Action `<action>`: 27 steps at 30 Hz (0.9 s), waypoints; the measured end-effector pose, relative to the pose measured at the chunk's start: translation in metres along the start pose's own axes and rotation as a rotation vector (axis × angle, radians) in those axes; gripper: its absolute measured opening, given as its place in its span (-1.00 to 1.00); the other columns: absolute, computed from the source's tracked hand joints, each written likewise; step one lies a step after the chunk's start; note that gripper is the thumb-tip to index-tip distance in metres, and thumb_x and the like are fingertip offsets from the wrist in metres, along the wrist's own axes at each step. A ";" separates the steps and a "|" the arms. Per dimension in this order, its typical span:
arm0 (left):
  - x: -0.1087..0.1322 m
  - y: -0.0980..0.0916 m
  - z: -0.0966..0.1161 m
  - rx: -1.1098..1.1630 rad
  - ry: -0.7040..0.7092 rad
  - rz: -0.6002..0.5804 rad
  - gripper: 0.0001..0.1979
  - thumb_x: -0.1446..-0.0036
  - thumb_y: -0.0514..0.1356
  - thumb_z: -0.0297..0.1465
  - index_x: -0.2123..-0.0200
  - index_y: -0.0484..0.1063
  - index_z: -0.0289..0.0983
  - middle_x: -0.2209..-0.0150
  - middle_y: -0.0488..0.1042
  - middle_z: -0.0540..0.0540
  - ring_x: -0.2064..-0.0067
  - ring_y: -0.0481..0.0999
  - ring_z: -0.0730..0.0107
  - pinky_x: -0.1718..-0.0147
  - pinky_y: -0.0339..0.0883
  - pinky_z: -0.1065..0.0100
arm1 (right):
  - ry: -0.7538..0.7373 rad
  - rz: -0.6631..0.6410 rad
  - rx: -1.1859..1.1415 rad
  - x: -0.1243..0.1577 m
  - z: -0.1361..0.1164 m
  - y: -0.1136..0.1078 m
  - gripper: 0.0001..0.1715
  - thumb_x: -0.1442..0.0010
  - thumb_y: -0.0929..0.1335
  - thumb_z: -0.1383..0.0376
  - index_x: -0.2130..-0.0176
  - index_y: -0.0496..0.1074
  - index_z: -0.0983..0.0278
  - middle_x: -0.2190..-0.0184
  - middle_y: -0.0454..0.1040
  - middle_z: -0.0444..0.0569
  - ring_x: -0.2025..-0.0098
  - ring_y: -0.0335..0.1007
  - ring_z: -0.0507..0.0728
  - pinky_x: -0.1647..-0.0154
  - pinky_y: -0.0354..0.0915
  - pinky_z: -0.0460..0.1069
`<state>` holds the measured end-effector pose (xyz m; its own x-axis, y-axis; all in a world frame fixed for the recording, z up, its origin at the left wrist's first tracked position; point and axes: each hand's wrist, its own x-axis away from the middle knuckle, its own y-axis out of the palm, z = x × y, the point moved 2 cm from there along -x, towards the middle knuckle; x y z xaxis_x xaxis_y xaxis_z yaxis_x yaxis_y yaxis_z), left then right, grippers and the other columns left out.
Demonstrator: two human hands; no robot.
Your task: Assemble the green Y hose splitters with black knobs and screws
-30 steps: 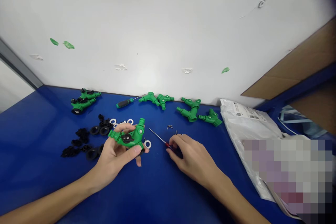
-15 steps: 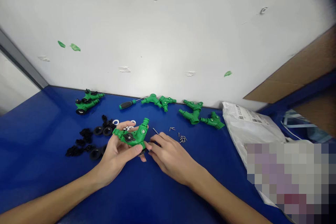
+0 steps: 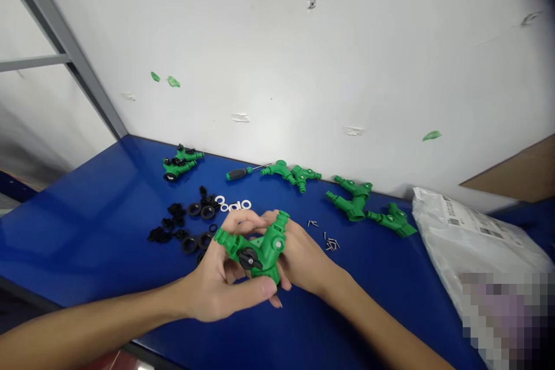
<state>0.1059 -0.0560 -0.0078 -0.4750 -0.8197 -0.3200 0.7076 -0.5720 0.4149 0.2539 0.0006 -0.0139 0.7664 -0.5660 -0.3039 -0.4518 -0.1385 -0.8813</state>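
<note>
Over a blue workbench [image 3: 73, 225], a green plastic hose splitter [image 3: 260, 251] is gripped by the curled left hand [image 3: 212, 283], long axis crosswise; the right hand [image 3: 303, 260] is pressed behind it, hold unclear; small screws [image 3: 330, 244] are scattered beyond.

The head-worn camera looks forward and down from above the person, rolled so the blue surface [image 3: 78, 225] slants across the lower frame. It views the left hand [image 3: 212, 292] and right hand [image 3: 303, 263] from close by, with the white wall [image 3: 277, 58] filling the upper frame.
</note>
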 end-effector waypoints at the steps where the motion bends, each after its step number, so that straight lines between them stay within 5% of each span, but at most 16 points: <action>1: 0.002 0.003 0.002 0.004 -0.004 -0.046 -0.55 -0.22 0.24 -0.53 -0.05 0.11 -0.08 0.21 0.41 -0.02 0.22 0.60 0.33 0.29 0.56 0.28 | -0.056 -0.013 -0.015 -0.013 -0.001 0.005 -0.84 -0.27 0.35 0.41 0.36 0.50 0.26 0.26 0.51 0.00 0.21 0.37 0.15 0.11 0.36 0.07; 8: 0.017 0.017 -0.010 -0.058 -0.009 -0.224 -0.56 -0.10 0.29 -0.56 0.08 0.12 -0.18 0.39 0.54 -0.05 0.32 0.68 0.19 0.28 0.49 0.24 | -0.186 -0.088 -0.064 -0.095 -0.041 0.049 -0.66 -0.38 0.31 0.11 0.06 0.51 0.28 0.18 0.53 0.00 0.13 0.46 0.13 0.09 0.39 0.00; 14: 0.018 0.017 -0.016 -0.113 0.006 -0.185 -0.58 -0.11 0.32 -0.45 0.06 0.16 -0.20 0.37 0.56 -0.10 0.23 0.67 0.13 0.08 0.43 0.07 | -0.054 -0.238 -0.027 -0.115 -0.058 0.067 -0.83 -0.19 0.32 0.45 0.35 0.53 0.38 0.30 0.51 0.13 0.31 0.47 0.22 0.36 0.35 0.05; 18: 0.016 0.016 -0.012 -0.097 0.010 -0.190 -0.54 -0.13 0.27 -0.51 -0.01 0.12 -0.19 0.43 0.49 -0.03 0.30 0.62 0.25 0.35 0.44 0.31 | 0.005 -0.138 -0.187 -0.117 -0.050 0.056 -0.88 -0.12 0.35 0.46 0.37 0.51 0.34 0.34 0.51 0.04 0.35 0.42 0.13 0.33 0.33 0.00; 22: 0.017 0.014 -0.011 -0.045 -0.034 -0.206 -0.48 -0.15 0.23 -0.55 -0.08 0.08 -0.14 0.30 0.50 -0.09 0.30 0.60 0.32 0.30 0.45 0.28 | 0.143 0.076 -0.412 -0.105 -0.022 0.027 -0.89 -0.09 0.39 0.42 0.31 0.53 0.32 0.41 0.49 -0.06 0.38 0.37 0.07 0.31 0.31 -0.03; 27: 0.016 0.008 -0.017 -0.038 -0.214 -0.060 -0.41 -0.21 0.28 -0.47 -0.19 0.07 -0.04 0.17 0.49 -0.09 0.19 0.61 0.31 0.16 0.47 0.20 | 0.387 0.368 -0.732 -0.035 0.027 -0.012 -0.80 -0.18 0.39 0.24 0.20 0.54 0.29 0.44 0.50 -0.08 0.43 0.39 0.04 0.38 0.33 -0.04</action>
<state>0.1125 -0.0731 -0.0243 -0.6142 -0.7741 -0.1535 0.6919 -0.6218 0.3670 0.2447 0.0446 -0.0027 0.3686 -0.8920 -0.2618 -0.9166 -0.3020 -0.2618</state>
